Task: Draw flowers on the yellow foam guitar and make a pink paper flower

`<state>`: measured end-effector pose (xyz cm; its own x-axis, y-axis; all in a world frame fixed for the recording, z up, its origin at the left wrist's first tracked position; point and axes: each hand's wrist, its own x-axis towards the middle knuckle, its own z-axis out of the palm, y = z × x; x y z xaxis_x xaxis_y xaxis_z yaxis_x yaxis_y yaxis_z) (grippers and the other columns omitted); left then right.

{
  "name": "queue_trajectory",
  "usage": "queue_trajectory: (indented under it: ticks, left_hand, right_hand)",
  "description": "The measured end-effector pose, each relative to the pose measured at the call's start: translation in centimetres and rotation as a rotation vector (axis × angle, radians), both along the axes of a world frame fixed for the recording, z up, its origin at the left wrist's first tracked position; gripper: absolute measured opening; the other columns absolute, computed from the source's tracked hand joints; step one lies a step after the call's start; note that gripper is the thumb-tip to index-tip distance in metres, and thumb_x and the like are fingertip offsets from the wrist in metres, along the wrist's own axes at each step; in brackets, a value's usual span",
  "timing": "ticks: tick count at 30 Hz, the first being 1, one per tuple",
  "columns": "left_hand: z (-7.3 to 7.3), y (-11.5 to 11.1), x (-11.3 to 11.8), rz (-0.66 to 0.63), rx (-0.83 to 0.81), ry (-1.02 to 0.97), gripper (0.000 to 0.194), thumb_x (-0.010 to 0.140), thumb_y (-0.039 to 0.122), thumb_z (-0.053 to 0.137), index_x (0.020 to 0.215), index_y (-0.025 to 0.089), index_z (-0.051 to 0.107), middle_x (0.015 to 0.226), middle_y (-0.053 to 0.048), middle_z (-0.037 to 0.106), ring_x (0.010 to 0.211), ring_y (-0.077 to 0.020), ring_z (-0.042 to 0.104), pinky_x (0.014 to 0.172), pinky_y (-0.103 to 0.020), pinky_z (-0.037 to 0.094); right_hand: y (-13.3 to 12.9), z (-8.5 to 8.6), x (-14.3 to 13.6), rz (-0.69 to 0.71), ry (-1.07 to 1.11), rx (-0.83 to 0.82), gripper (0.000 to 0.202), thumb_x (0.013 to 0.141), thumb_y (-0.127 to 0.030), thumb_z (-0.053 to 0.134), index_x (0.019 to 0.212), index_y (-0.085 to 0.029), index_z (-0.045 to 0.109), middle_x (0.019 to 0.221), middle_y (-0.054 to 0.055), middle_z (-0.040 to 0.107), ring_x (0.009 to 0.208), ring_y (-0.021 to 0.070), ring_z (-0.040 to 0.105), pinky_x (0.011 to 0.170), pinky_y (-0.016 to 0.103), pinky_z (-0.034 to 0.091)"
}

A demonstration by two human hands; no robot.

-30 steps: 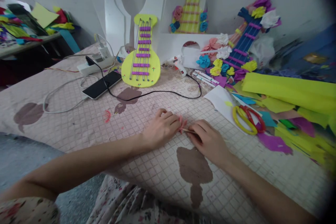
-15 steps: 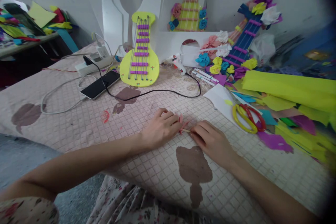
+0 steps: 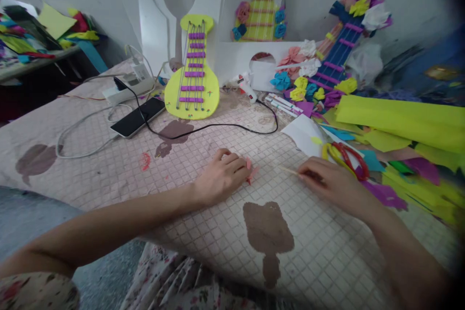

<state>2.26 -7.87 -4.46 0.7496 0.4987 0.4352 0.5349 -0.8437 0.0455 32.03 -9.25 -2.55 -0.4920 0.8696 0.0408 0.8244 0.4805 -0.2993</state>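
Observation:
Near the middle of the table, my left hand (image 3: 223, 174) has its fingers closed on a small pink paper piece (image 3: 251, 170), which pokes out beyond the fingertips. Farther right, my right hand (image 3: 323, 177) pinches a thin pale stick (image 3: 288, 170) that points left, apart from the pink paper. Just behind my right hand lie scissors (image 3: 350, 160) with a yellow and a red handle, partly hidden by it.
A yellow paper guitar (image 3: 192, 87) leans at the back, beside a phone (image 3: 138, 117). A glue gun (image 3: 247, 90) trails a black cable across the table. Coloured paper (image 3: 403, 121) and a blue guitar (image 3: 336, 60) with paper flowers are at the right.
My right hand has moved right, toward the scissors, drawing the stick away from the pink paper. My left hand has stayed nearly in place with the paper.

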Motion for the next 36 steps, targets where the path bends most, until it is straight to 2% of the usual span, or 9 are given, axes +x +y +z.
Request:
queue_trajectory:
  ticks: [3,5,12,18,22,27,31,33,36]
  left_hand:
    - [-0.1,0.2,-0.3,-0.019,0.003,-0.006,0.016,0.095,0.019,0.043,0.087,0.015,0.057,0.086,-0.003,0.062,0.083,-0.0152,0.053,0.086,-0.037,0.036]
    - [0.0,0.4,-0.8,-0.03,0.016,-0.012,0.016,0.094,0.018,0.044,0.086,0.015,0.057,0.086,-0.003,0.062,0.083,-0.0152,0.052,0.087,-0.037,0.036]
    - [1.0,1.9,-3.4,-0.1,0.079,0.045,0.016,0.095,0.015,0.042,0.088,0.016,0.057,0.086,-0.002,0.062,0.083,-0.0132,0.053,0.092,-0.039,0.034]
    - [1.4,3.5,-5.1,-0.176,0.135,0.065,0.021,0.096,0.014,0.04,0.085,0.015,0.057,0.083,0.0,0.062,0.082,-0.0123,0.054,0.098,-0.043,0.031]
    - [1.4,4.2,-5.6,-0.217,0.131,0.047,0.023,0.098,0.014,0.035,0.092,0.016,0.057,0.085,-0.001,0.063,0.083,-0.0126,0.055,0.099,-0.043,0.031]
    - [0.8,4.5,-6.4,-0.225,0.147,0.022,0.02,0.097,0.014,0.038,0.091,0.016,0.057,0.084,-0.001,0.063,0.082,-0.0124,0.055,0.1,-0.045,0.031]
    - [0.6,4.7,-7.0,-0.213,0.132,0.027,0.019,0.095,0.014,0.041,0.087,0.016,0.058,0.083,0.0,0.062,0.082,-0.0126,0.055,0.1,-0.045,0.032]
    - [0.6,4.8,-7.1,-0.213,0.126,0.022,0.017,0.095,0.014,0.043,0.088,0.016,0.058,0.082,0.0,0.062,0.081,-0.0125,0.055,0.101,-0.045,0.032]
    - [0.7,4.8,-7.1,-0.227,0.125,0.006,0.014,0.095,0.014,0.044,0.091,0.016,0.058,0.081,0.001,0.063,0.081,-0.0128,0.055,0.101,-0.047,0.032]
  right_hand:
    - [0.7,-0.5,1.2,-0.199,0.022,0.112,0.013,0.086,-0.029,0.045,0.084,-0.022,0.056,0.085,0.005,0.061,0.078,0.0199,0.059,0.066,0.032,0.045]
    - [1.1,-1.0,1.3,-0.254,0.011,0.181,0.012,0.085,-0.028,0.045,0.084,-0.022,0.056,0.085,0.005,0.062,0.078,0.0209,0.06,0.067,0.033,0.045]
    - [2.3,-2.0,-0.1,-0.279,-0.151,0.293,0.015,0.088,-0.028,0.042,0.083,-0.022,0.055,0.085,0.005,0.062,0.079,0.0216,0.06,0.065,0.032,0.043]
    - [4.5,-0.8,-1.3,-0.32,-0.138,0.256,0.017,0.088,-0.034,0.046,0.083,-0.021,0.056,0.083,0.004,0.061,0.072,0.0189,0.06,0.06,0.029,0.042]
    - [9.7,0.4,-4.0,-0.242,0.01,0.301,0.018,0.086,-0.036,0.048,0.085,-0.021,0.058,0.084,0.006,0.062,0.08,0.0212,0.059,0.069,0.031,0.044]
    - [19.7,0.5,-8.4,-0.222,0.125,0.285,0.038,0.075,-0.035,0.06,0.106,-0.014,0.059,0.107,0.015,0.061,0.106,0.0292,0.052,0.088,0.038,0.04]
    - [25.5,0.3,-10.8,-0.232,0.149,0.181,0.042,0.068,-0.037,0.066,0.099,-0.01,0.063,0.094,0.014,0.066,0.089,0.0269,0.056,0.077,0.035,0.041]
    - [26.9,0.3,-11.5,-0.235,0.174,0.106,0.037,0.066,-0.04,0.067,0.088,-0.011,0.066,0.079,0.009,0.066,0.074,0.0216,0.056,0.067,0.03,0.04]
    - [27.3,0.1,-11.9,-0.257,0.246,0.012,0.031,0.065,-0.042,0.065,0.076,-0.013,0.066,0.063,0.002,0.06,0.061,0.0161,0.051,0.057,0.026,0.035]
